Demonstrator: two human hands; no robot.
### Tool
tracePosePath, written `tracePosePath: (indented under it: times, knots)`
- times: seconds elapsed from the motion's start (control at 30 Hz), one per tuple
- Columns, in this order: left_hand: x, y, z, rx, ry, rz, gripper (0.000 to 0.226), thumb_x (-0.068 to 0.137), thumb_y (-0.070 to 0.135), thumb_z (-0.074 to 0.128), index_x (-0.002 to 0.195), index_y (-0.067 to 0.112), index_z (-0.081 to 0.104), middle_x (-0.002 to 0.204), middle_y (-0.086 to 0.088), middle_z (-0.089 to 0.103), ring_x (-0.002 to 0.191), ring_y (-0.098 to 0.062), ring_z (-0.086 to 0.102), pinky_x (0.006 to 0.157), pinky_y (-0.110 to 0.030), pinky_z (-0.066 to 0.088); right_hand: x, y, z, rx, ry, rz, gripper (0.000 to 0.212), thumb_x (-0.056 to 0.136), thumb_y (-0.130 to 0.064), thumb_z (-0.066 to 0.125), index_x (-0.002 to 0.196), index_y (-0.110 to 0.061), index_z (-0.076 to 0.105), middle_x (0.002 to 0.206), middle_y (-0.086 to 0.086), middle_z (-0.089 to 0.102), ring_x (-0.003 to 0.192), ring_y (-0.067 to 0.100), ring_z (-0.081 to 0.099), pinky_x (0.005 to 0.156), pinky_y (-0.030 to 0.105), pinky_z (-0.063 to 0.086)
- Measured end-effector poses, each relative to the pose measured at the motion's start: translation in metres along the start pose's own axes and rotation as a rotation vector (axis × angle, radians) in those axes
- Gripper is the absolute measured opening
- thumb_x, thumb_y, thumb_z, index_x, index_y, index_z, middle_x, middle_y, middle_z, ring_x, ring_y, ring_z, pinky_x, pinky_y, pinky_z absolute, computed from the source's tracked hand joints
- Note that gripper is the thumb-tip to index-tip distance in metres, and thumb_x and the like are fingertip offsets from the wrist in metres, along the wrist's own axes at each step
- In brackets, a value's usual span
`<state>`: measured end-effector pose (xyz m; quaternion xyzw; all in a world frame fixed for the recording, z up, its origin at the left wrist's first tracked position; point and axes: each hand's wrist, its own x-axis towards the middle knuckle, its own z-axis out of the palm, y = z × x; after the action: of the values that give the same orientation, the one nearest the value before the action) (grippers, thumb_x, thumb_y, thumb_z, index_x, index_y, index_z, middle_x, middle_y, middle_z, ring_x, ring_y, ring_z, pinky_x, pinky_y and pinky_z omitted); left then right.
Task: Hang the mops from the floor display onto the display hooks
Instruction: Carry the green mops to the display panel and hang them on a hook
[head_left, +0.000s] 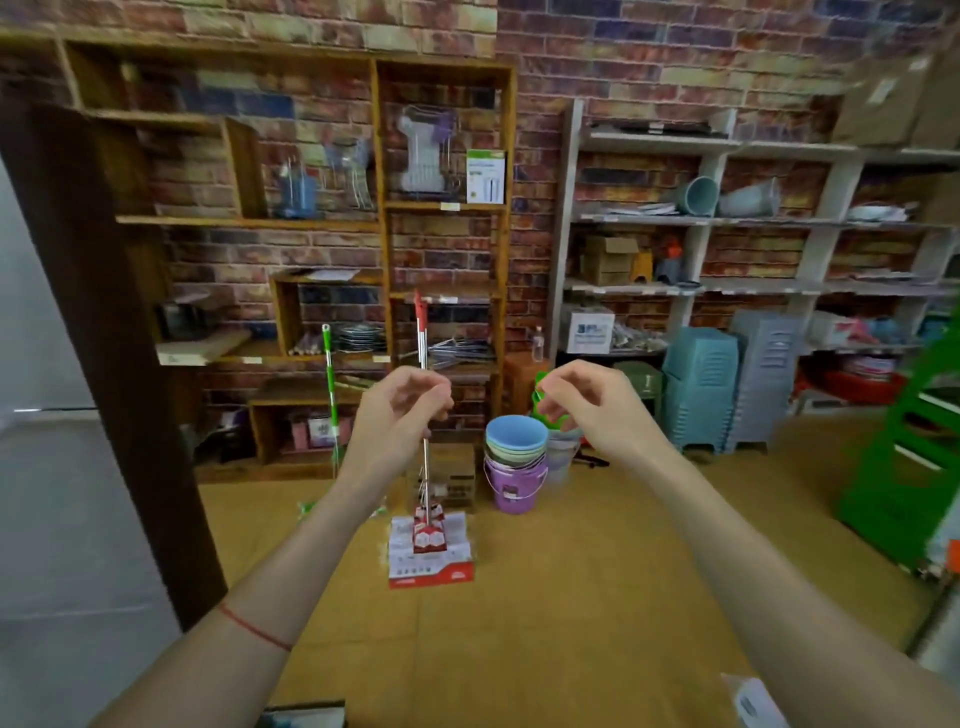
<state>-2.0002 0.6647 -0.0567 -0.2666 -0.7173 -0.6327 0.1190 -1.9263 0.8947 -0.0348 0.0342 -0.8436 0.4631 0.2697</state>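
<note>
Lots of bare floor (597, 597) in front, wide enough to reach through. Blocked ahead by a red mop (425, 457) standing straight up, and by stacked buckets (516, 462) just to its right. Hemmed in on the left by a dark post (104, 312) (tall and wide), on the right by a green rack (904, 478).

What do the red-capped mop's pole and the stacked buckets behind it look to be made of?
Red mop pole: probably metal, thin and silvery with a shine, red plastic-looking cap on top; the left hand grips it. Stacked buckets: likely plastic, matte pastel blue, green and purple, thin rims, with a wire-like handle on the purple one.
</note>
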Motion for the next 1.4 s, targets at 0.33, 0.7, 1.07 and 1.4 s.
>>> tracePosePath:
  times: [0.33,0.7,1.07,1.4]
  knots:
    - [0.098,-0.08,-0.001,0.048,0.084,-0.041,0.009,0.1,0.02,0.064,0.103,0.02,0.072,0.095,-0.001,0.077,0.089,-0.013,0.073,0.072,-0.026,0.058,0.112,0.081,0.05,0.077,-0.084,0.039,0.015,0.101,-0.018,0.061,0.088,-0.017,0.07,0.07,-0.007,0.075,0.07,0.011,0.069,0.066,0.029,0.054]
    - [0.25,-0.178,0.019,0.102,0.237,-0.114,0.009,0.101,0.02,0.063,0.101,0.024,0.072,0.093,0.001,0.077,0.085,-0.008,0.073,0.075,-0.03,0.058,0.304,0.179,0.096,0.155,-0.205,0.024,0.016,0.102,-0.022,0.06,0.091,-0.019,0.072,0.078,-0.002,0.077,0.072,0.008,0.07,0.065,0.023,0.055]
    - [0.369,-0.305,-0.018,0.117,0.331,-0.184,0.009,0.1,0.016,0.064,0.104,0.014,0.072,0.084,0.007,0.078,0.078,0.0,0.074,0.067,-0.014,0.052,0.449,0.264,0.207,0.194,-0.331,0.044,0.017,0.102,-0.024,0.06,0.096,-0.014,0.073,0.083,0.003,0.078,0.079,0.017,0.073,0.075,0.034,0.058]
    - [0.494,-0.416,-0.079,0.095,0.278,-0.212,0.009,0.101,0.02,0.062,0.1,0.02,0.071,0.082,-0.004,0.078,0.079,-0.011,0.073,0.07,-0.024,0.056,0.574,0.309,0.314,0.191,-0.327,0.084,0.017,0.103,-0.027,0.059,0.099,-0.017,0.073,0.081,-0.004,0.078,0.079,0.012,0.073,0.073,0.029,0.059]
